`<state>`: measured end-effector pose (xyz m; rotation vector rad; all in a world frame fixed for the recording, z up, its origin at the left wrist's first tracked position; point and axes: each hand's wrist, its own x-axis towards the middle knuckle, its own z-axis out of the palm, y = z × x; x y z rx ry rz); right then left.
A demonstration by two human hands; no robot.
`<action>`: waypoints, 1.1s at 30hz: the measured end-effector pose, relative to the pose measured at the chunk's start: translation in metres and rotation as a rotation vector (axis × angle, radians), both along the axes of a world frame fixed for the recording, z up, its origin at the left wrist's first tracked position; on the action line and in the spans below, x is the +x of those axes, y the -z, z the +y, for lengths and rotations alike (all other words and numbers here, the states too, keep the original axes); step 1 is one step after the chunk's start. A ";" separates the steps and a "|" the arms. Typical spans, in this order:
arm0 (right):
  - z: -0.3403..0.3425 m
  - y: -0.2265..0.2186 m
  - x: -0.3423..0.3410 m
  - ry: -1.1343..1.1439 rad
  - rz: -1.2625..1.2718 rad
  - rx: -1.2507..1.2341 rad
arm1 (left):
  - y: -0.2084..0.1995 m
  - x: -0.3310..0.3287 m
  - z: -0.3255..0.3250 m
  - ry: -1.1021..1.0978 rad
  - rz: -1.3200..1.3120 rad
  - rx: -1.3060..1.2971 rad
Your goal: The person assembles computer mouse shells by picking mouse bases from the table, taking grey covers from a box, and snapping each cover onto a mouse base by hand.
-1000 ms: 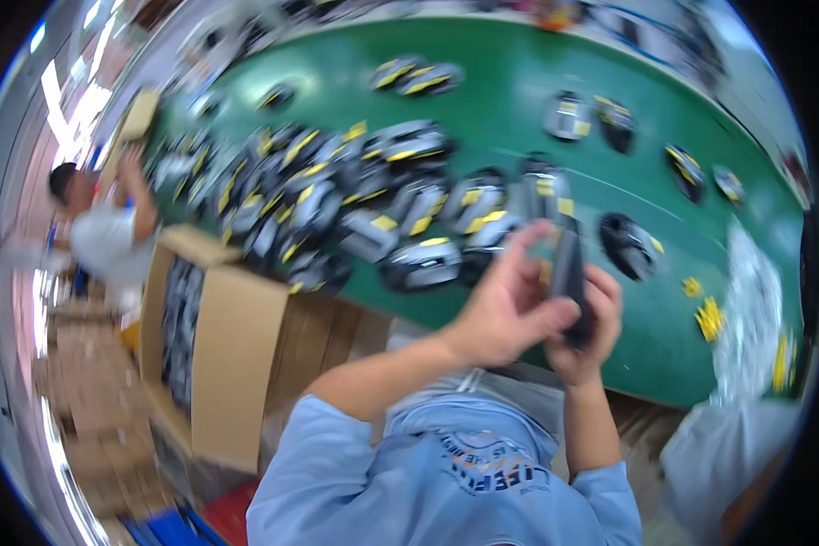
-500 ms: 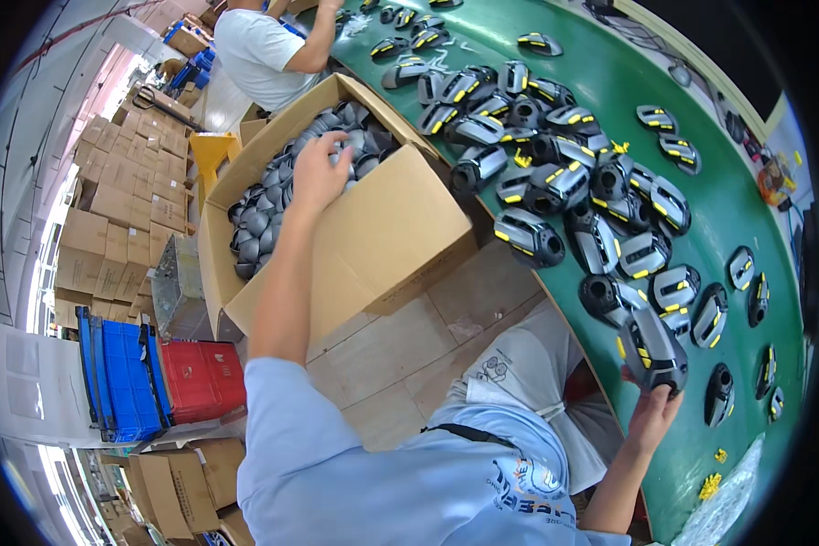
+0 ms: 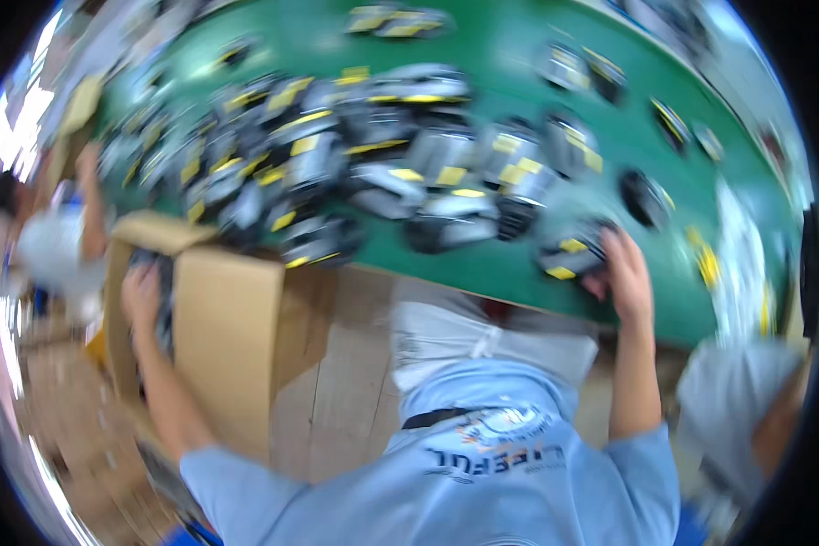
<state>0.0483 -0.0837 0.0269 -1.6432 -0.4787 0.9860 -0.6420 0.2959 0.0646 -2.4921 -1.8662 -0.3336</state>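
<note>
My right hand (image 3: 626, 273) is closed round the end of a black and grey plastic housing (image 3: 569, 249) with yellow accents, holding it near the table's front edge. At the left, my left hand (image 3: 140, 296) is at the mouth of a cardboard box (image 3: 223, 341). Dark grey curved plastic parts (image 3: 164, 296) show in the box beside that hand. Motion smears the left fingers, so their grip is unclear. A heap of similar housings (image 3: 309, 164) lies on the green table (image 3: 510, 55), left of the held one.
Single housings (image 3: 646, 198) are scattered at the right of the table, near yellow small parts (image 3: 703, 257) and clear plastic wrap (image 3: 739, 255). One person (image 3: 55, 241) is at the far left, another person's sleeve (image 3: 737, 391) at the right. Stacked cartons (image 3: 64, 391) stand behind the box.
The view has swung right, so the table now runs across the top and the box sits at the left. My left hand remains at the box; the right still holds the housing.
</note>
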 end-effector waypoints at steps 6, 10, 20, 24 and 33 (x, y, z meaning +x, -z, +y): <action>-0.022 -0.020 0.028 -0.038 -0.942 -0.121 | -0.040 0.017 -0.022 -0.234 -0.547 0.281; -0.032 -0.035 0.018 -0.058 -0.790 0.108 | -0.087 0.220 -0.128 0.065 -0.657 -0.366; -0.038 -0.007 -0.008 -0.377 -0.313 0.601 | -0.002 0.525 -0.267 0.273 -0.858 -1.923; -0.060 0.017 -0.011 -0.095 0.364 0.555 | 0.012 0.538 -0.269 0.216 -0.775 -1.833; -0.063 0.017 0.005 0.098 0.430 0.507 | 0.021 0.565 -0.269 1.081 -0.442 -0.102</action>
